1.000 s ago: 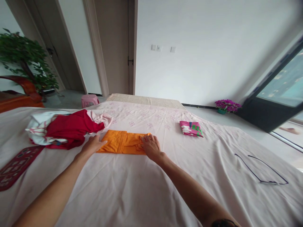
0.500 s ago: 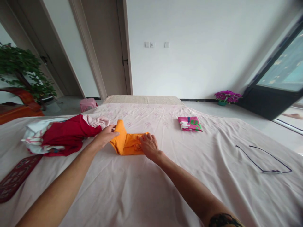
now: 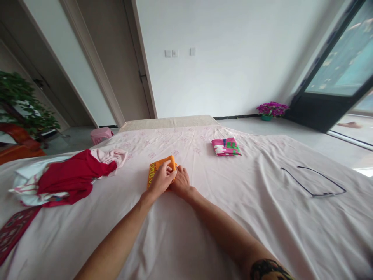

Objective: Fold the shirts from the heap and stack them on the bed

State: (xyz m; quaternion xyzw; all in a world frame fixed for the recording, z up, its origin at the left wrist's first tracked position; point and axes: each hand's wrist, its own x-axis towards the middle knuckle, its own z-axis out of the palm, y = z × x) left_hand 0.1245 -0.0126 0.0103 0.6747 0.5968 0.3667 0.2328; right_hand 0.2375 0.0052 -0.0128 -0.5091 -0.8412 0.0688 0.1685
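Note:
An orange garment (image 3: 153, 170) with dark lettering lies in a small folded bundle on the bed sheet, about mid-view. My left hand (image 3: 162, 178) grips its folded-over layer, thumb and fingers at the right edge. My right hand (image 3: 181, 181) rests low against that same edge, fingers stretched out and partly covered by the fold and my left hand. The two hands are almost touching. Beyond them to the right sits a folded pink cloth (image 3: 226, 147) with green and white print.
A loose heap of clothes, with a red garment (image 3: 71, 177) on top, lies left on the pale sheet (image 3: 186, 229). Beside it is a dark red patterned panel (image 3: 17, 229). Eyeglasses (image 3: 314, 190) lie at the right. A pink stool (image 3: 101, 135) stands past the bed.
My left hand has swung the orange garment's left part over to the right, bringing its lettering into view. My right hand stays by the right edge. The view has tilted slightly.

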